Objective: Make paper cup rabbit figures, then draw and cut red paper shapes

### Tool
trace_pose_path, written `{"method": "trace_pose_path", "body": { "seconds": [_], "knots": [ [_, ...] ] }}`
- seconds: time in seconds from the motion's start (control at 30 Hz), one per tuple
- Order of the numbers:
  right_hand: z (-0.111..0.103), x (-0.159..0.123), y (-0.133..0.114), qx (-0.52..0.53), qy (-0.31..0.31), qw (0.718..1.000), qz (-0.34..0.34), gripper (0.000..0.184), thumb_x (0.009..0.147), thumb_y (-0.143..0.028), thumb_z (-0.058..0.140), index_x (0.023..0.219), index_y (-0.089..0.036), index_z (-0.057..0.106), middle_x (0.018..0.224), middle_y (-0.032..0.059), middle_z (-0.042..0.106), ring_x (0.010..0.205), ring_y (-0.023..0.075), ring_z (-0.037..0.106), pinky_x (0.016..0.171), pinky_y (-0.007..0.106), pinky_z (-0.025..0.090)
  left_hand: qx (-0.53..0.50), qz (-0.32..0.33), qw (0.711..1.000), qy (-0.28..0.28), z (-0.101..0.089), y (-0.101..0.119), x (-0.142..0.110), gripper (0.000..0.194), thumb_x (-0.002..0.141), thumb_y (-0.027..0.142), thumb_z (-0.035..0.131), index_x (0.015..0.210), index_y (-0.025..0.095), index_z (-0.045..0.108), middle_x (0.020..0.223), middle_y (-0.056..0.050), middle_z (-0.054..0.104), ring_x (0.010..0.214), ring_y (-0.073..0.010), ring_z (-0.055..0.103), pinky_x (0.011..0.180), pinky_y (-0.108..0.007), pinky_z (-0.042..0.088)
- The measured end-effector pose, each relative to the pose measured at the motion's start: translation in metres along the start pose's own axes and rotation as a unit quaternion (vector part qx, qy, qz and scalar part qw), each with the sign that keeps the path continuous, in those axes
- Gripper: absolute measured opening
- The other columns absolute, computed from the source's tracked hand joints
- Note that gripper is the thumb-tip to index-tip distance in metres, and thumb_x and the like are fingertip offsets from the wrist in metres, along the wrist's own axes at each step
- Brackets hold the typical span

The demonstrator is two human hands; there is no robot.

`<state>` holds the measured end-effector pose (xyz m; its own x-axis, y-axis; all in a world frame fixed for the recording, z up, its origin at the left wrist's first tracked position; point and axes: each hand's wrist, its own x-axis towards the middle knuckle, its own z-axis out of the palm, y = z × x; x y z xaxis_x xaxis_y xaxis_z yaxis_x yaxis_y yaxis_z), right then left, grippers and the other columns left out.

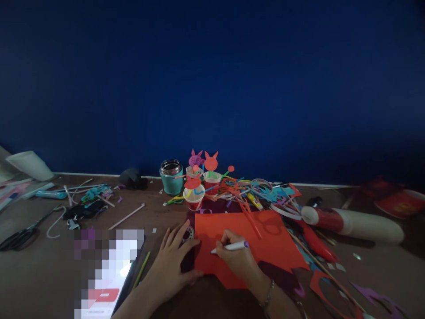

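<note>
A sheet of red paper (265,237) lies on the brown table in front of me. My right hand (239,261) is closed round a white pen with a purple end (232,247), its tip resting on the left part of the sheet. My left hand (174,261) lies flat with fingers spread at the sheet's left edge, the thumb pressing on the paper. A small roll of tape (189,233) sits just beyond my left fingertips.
Paper cups with cut-out animal heads (203,181) and a teal jar (171,177) stand behind the sheet. Straws and paper scraps (255,192) litter the right, beside a lying stack of cups (355,223). Scissors (20,237) lie far left. A blurred tablet (109,270) sits near left.
</note>
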<state>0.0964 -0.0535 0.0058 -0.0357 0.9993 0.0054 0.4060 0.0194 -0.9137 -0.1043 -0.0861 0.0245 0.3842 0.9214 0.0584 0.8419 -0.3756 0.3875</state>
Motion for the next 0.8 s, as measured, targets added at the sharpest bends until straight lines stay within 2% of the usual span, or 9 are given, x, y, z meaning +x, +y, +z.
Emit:
{"method": "trace_pose_path", "body": {
  "seconds": [0.3, 0.47, 0.8],
  "knots": [
    [0.0010, 0.0000, 0.0019, -0.005, -0.003, 1.000, 0.001, 0.022, 0.066, -0.025, 0.049, 0.052, -0.022, 0.032, 0.046, -0.0089, 0.031, 0.044, 0.0080, 0.033, 0.041, 0.019, 0.025, 0.003, -0.006, 1.000, 0.009, 0.0016, 0.0001, -0.0008, 0.058, 0.070, 0.059, 0.062, 0.122, 0.033, 0.053, 0.150, -0.007, 0.021, 0.133, -0.0376, 0.023, 0.103, -0.063, 0.021],
    [0.0003, 0.0005, 0.0005, -0.012, -0.003, 1.000, -0.004, 0.022, 0.065, -0.025, 0.050, 0.052, -0.023, 0.032, 0.046, -0.0089, 0.031, 0.044, 0.0083, 0.031, 0.041, 0.019, 0.025, 0.002, 0.003, 1.000, 0.011, 0.0026, -0.0009, 0.0001, 0.060, 0.071, 0.062, 0.059, 0.122, 0.032, 0.053, 0.150, -0.008, 0.021, 0.132, -0.0389, 0.025, 0.103, -0.064, 0.021],
    [0.0009, -0.0001, -0.0012, 0.024, -0.004, 1.000, 0.008, 0.023, 0.064, -0.023, 0.052, 0.052, -0.022, 0.033, 0.045, -0.0092, 0.031, 0.044, 0.0072, 0.031, 0.040, 0.018, 0.025, 0.007, 0.007, 1.000, 0.018, 0.0023, -0.0010, -0.0009, 0.059, 0.070, 0.059, 0.061, 0.122, 0.032, 0.054, 0.150, -0.008, 0.023, 0.131, -0.0385, 0.026, 0.102, -0.065, 0.022]
  ]
}}
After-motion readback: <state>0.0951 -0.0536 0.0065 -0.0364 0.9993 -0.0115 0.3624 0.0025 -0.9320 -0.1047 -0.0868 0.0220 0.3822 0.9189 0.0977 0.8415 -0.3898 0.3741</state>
